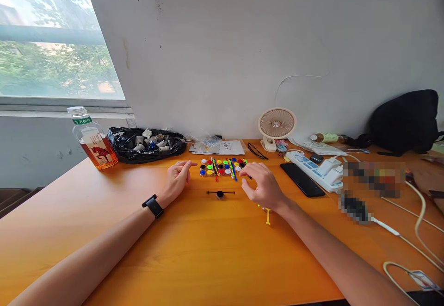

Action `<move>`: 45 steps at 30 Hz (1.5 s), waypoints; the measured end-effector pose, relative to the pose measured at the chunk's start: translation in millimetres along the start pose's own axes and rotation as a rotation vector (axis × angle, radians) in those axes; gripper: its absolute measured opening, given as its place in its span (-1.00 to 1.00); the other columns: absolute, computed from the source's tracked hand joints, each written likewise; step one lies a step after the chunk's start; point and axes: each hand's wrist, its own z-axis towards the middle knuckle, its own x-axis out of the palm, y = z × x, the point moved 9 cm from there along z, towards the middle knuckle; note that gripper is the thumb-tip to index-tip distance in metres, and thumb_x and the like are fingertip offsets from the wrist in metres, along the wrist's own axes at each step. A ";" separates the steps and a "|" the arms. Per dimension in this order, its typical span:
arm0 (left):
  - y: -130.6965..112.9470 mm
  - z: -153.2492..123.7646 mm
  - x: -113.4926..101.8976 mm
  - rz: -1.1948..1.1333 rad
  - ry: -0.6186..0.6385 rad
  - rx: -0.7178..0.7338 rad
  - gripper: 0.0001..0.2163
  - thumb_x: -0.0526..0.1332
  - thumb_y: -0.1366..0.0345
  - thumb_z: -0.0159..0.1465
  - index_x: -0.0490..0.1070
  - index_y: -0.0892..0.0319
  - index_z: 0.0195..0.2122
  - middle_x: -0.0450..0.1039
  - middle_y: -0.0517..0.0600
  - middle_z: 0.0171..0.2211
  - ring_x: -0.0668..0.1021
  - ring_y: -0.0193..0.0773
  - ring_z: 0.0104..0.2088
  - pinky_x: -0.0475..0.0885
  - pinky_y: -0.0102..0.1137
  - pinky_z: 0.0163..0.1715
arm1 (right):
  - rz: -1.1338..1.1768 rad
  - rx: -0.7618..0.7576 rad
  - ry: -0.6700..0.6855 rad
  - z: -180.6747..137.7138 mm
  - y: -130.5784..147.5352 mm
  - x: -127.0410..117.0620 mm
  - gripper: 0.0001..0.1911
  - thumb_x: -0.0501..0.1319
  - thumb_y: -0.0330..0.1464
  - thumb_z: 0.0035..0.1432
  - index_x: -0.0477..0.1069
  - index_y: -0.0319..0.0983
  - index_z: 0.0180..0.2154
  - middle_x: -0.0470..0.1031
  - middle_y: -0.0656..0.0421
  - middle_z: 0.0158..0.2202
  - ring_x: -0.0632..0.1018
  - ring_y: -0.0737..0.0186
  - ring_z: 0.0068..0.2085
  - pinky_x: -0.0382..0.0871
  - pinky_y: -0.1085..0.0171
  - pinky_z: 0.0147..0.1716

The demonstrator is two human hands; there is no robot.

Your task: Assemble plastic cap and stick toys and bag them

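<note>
A cluster of small coloured round pieces and thin coloured sticks [222, 167] lies on the orange table [194, 259]. My left hand [177, 179] rests on the table just left of the cluster, fingers loosely curled and holding nothing; a black watch [153, 205] is on its wrist. My right hand [262, 185] hovers at the cluster's right edge, fingertips touching or pinching a stick there; the grip is unclear. A black disc on a thin black stick [220, 194] lies between the hands. A yellow stick piece [267, 215] lies under my right wrist.
A tea bottle [92, 138] and a black bag of small parts [145, 145] stand at the back left. Papers [222, 147], a small fan [276, 126], glasses, a phone [301, 179], a power strip [315, 171] with cables and a black backpack [405, 121] fill the right.
</note>
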 end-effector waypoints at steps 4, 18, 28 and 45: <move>4.0 -1.7 -2.4 0.053 -0.003 -0.018 -0.48 0.06 0.31 0.28 0.25 0.04 -0.87 0.69 -0.01 -0.26 0.58 -0.07 -0.04 0.37 -0.19 0.10 | -0.001 0.034 -0.076 -0.2 -0.7 -6.1 -0.69 0.15 -0.31 0.43 0.36 -0.17 -0.43 0.50 0.08 -0.22 0.47 0.09 -0.18 0.27 0.10 -0.11; 21.3 -4.4 -6.8 0.016 -0.085 -0.181 -0.55 0.14 0.15 0.33 0.55 0.25 0.15 0.51 -0.10 -0.55 0.46 -0.30 -0.67 0.32 -0.42 -0.59 | 0.129 0.069 -0.480 -11.1 -3.3 -49.0 -0.53 0.06 -0.52 0.30 0.20 -0.18 -0.67 0.55 0.11 -0.34 0.47 0.16 -0.33 0.26 0.05 -0.21; 7.4 -4.6 -7.0 0.037 -0.064 -0.019 -0.61 0.05 0.32 0.33 0.66 0.18 -0.04 0.52 -0.06 -0.64 0.69 -0.12 -0.26 0.50 -0.37 -0.22 | 0.127 0.098 -0.309 -0.2 -9.7 -22.2 -0.59 0.24 -0.40 0.34 0.10 -0.16 -0.50 0.30 0.16 -0.31 0.41 0.15 -0.24 0.31 0.15 -0.19; -15.2 -9.6 -11.1 0.043 -0.131 0.204 -0.53 0.02 0.55 0.08 0.48 0.13 -0.02 0.51 -0.11 -0.38 0.34 -0.35 -0.51 0.23 -0.48 -0.46 | 0.163 0.266 -0.359 -0.4 -38.9 -41.0 -0.78 0.14 -0.63 0.06 0.39 -0.19 -0.37 0.36 0.18 -0.24 0.27 0.34 -0.51 0.21 0.25 -0.50</move>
